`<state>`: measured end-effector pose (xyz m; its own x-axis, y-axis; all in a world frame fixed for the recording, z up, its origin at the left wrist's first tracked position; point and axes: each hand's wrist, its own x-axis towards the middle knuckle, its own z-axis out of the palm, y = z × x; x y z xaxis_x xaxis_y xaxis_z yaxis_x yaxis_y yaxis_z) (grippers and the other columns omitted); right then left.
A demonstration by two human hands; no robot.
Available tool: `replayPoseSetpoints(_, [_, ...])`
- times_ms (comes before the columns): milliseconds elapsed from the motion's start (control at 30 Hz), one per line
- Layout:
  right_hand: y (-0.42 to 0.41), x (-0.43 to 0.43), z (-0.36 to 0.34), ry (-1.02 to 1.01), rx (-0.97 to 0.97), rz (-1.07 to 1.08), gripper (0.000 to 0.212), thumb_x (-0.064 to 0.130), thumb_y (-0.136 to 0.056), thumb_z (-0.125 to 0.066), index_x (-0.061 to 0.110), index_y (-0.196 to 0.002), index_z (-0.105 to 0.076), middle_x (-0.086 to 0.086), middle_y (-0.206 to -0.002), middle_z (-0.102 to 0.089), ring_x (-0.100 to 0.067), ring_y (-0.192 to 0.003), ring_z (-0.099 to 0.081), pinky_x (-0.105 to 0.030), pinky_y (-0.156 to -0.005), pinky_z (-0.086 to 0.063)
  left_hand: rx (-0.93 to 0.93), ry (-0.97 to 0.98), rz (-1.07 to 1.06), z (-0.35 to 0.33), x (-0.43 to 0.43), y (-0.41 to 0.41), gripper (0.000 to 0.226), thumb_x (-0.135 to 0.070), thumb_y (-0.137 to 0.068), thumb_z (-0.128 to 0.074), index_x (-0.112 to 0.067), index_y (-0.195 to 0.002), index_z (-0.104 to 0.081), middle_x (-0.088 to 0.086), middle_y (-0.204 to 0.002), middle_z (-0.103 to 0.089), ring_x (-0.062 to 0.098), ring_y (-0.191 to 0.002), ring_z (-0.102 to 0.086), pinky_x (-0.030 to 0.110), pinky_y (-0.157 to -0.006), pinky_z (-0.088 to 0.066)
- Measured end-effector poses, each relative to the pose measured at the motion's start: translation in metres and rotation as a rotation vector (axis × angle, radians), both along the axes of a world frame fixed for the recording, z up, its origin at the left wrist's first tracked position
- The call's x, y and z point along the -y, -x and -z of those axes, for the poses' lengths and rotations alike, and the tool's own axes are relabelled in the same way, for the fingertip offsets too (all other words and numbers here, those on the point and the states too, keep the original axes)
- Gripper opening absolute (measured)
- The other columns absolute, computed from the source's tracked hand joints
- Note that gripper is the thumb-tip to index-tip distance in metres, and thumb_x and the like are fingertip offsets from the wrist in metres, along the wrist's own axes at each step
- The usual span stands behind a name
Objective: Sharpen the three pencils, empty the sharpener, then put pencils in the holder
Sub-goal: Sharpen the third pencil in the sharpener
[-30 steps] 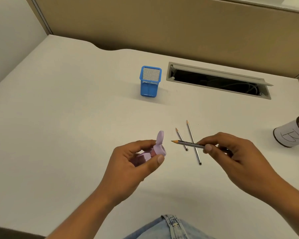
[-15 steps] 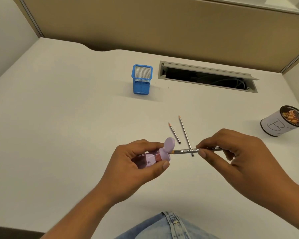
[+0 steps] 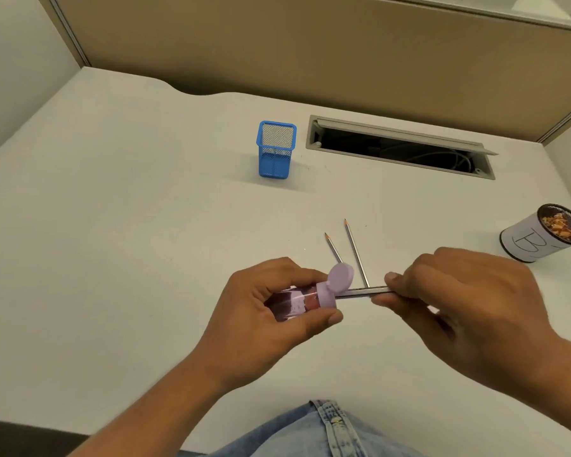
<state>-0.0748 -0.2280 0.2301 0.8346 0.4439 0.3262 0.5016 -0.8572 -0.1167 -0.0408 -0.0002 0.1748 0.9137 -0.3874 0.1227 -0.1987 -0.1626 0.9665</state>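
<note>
My left hand (image 3: 264, 311) grips a lilac sharpener (image 3: 314, 296) on its side, with its round flip lid standing open. My right hand (image 3: 455, 305) pinches a grey pencil (image 3: 363, 291) held level, its tip pushed into the sharpener's mouth and hidden there. Two more grey pencils lie on the desk just behind: a short pencil (image 3: 333, 248) and a longer pencil (image 3: 356, 252), both with points facing away from me. The blue mesh holder (image 3: 276, 150) stands upright farther back, nothing visible inside it.
A white cup marked "B" (image 3: 538, 237) holding shavings sits at the right. An open cable slot (image 3: 399, 146) cuts into the white desk (image 3: 112, 225) behind the pencils. A tan partition runs along the back. My denim-clad lap shows at the bottom edge.
My right hand has brought the pencil leftward and its tip has gone into the sharpener, where it was clear of it a second ago. The left hand held its grip.
</note>
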Motion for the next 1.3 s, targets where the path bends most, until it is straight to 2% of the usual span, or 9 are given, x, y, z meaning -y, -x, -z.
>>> replayPoseSetpoints(133, [-0.008,-0.004,-0.001,-0.544,-0.956,0.4,0.037,0.045,-0.082,-0.071,0.021,-0.061,-0.053,0.008,-0.048,-0.046,-0.017,-0.047,-0.032,-0.025,-0.046,-0.025,0.311,-0.159,0.095,0.002,-0.005,0.0,0.03,-0.026,-0.072,-0.085,-0.012,-0.098,-0.077,-0.008,-0.083,-0.071,0.002,-0.072,-0.061,0.008,-0.065,-0.042])
replayPoseSetpoints(200, [-0.011,0.001,-0.002,-0.551,-1.14,0.428,0.037,0.042,-0.079,-0.074,0.018,-0.06,-0.054,0.006,-0.048,-0.041,-0.019,-0.05,-0.027,-0.026,-0.047,-0.022,0.268,-0.165,0.114,0.004,-0.004,0.004,0.029,-0.026,-0.072,-0.085,-0.014,-0.097,-0.077,-0.015,-0.082,-0.067,0.0,-0.07,-0.059,0.006,-0.064,-0.039])
replayPoseSetpoints(367, [-0.007,0.003,-0.006,-0.182,-0.588,0.241,0.023,0.056,-0.075,-0.069,0.037,-0.083,-0.059,0.02,-0.079,-0.063,-0.008,-0.064,-0.057,-0.019,-0.05,-0.044,-0.123,-0.087,0.032,0.004,0.0,0.01,0.02,-0.036,-0.067,-0.086,-0.029,-0.082,-0.074,-0.018,-0.074,-0.068,0.005,-0.063,-0.061,0.011,-0.058,-0.043])
replayPoseSetpoints(533, [-0.003,0.012,0.008,0.098,-0.124,-0.144,0.028,0.039,-0.091,-0.061,0.017,-0.073,-0.061,0.002,-0.06,-0.057,-0.024,-0.05,-0.049,-0.034,-0.04,-0.04,-0.274,0.038,0.008,0.002,0.003,0.015,0.023,-0.037,-0.063,-0.084,-0.025,-0.077,-0.071,-0.017,-0.068,-0.067,0.003,-0.055,-0.055,0.015,-0.056,-0.043])
replayPoseSetpoints(733, [-0.007,0.001,0.009,-0.574,-1.109,0.388,0.041,0.042,-0.081,-0.072,0.019,-0.056,-0.049,0.007,-0.047,-0.044,-0.014,-0.046,-0.029,-0.02,-0.044,-0.025,0.242,-0.187,0.113,0.011,-0.003,0.013,0.023,-0.035,-0.075,-0.08,-0.023,-0.092,-0.069,-0.024,-0.084,-0.061,-0.003,-0.07,-0.057,0.005,-0.063,-0.037])
replayPoseSetpoints(800, [-0.007,0.003,0.009,-0.518,-1.113,0.374,0.037,0.044,-0.077,-0.075,0.019,-0.061,-0.054,0.006,-0.048,-0.047,-0.011,-0.044,-0.034,-0.02,-0.044,-0.029,0.196,-0.171,0.107,0.012,-0.003,0.013,0.021,-0.036,-0.074,-0.08,-0.028,-0.09,-0.068,-0.025,-0.084,-0.063,0.002,-0.07,-0.06,0.007,-0.06,-0.038])
replayPoseSetpoints(1067, [0.004,0.013,0.013,0.161,-0.127,-0.087,0.036,0.044,-0.092,-0.056,0.017,-0.069,-0.061,0.004,-0.057,-0.055,-0.025,-0.045,-0.047,-0.031,-0.036,-0.036,-0.399,0.091,0.099,0.006,0.006,0.016,0.021,-0.035,-0.066,-0.085,-0.025,-0.075,-0.069,-0.009,-0.07,-0.07,0.01,-0.065,-0.063,0.023,-0.062,-0.045])
replayPoseSetpoints(1133, [0.004,0.006,0.012,0.108,-0.203,-0.006,0.035,0.049,-0.092,-0.055,0.024,-0.066,-0.053,0.003,-0.052,-0.053,-0.022,-0.042,-0.045,-0.029,-0.037,-0.034,-0.292,0.032,0.067,0.005,0.008,0.014,0.018,-0.035,-0.067,-0.083,-0.027,-0.077,-0.07,-0.015,-0.067,-0.066,0.005,-0.059,-0.057,0.017,-0.06,-0.044])
replayPoseSetpoints(1300, [-0.005,0.005,0.001,-0.624,-1.169,0.397,0.045,0.047,-0.072,-0.074,0.018,-0.054,-0.044,0.008,-0.045,-0.037,-0.015,-0.045,-0.024,-0.021,-0.043,-0.021,0.154,-0.175,0.175,0.002,0.007,0.01,0.022,-0.029,-0.074,-0.083,-0.022,-0.092,-0.073,-0.013,-0.078,-0.065,0.008,-0.065,-0.057,0.01,-0.055,-0.036])
